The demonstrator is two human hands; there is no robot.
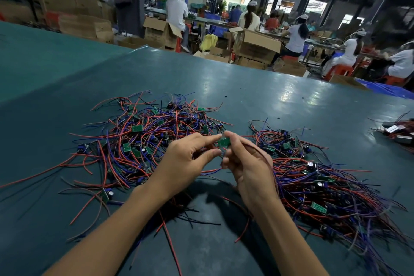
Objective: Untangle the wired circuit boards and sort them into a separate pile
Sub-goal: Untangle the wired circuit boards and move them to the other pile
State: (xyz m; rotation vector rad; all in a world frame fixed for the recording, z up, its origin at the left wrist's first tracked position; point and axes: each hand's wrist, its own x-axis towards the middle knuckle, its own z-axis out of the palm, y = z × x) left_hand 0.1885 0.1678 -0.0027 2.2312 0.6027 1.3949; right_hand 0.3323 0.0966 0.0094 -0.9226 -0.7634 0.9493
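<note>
A small green circuit board is held above the table between both hands. My right hand pinches it with curled fingers, and its wires trail back over that wrist. My left hand touches the board's left edge with its index fingertip, thumb just below. To the left lies a tangled heap of red, blue and black wires with green boards in it. On the right a second pile of wired boards spreads toward the table's near right.
The green table mat stretches far ahead. A few loose red and black wires lie near my forearms. A small bundle of parts sits at the right edge. Several seated people and cardboard boxes fill the room beyond.
</note>
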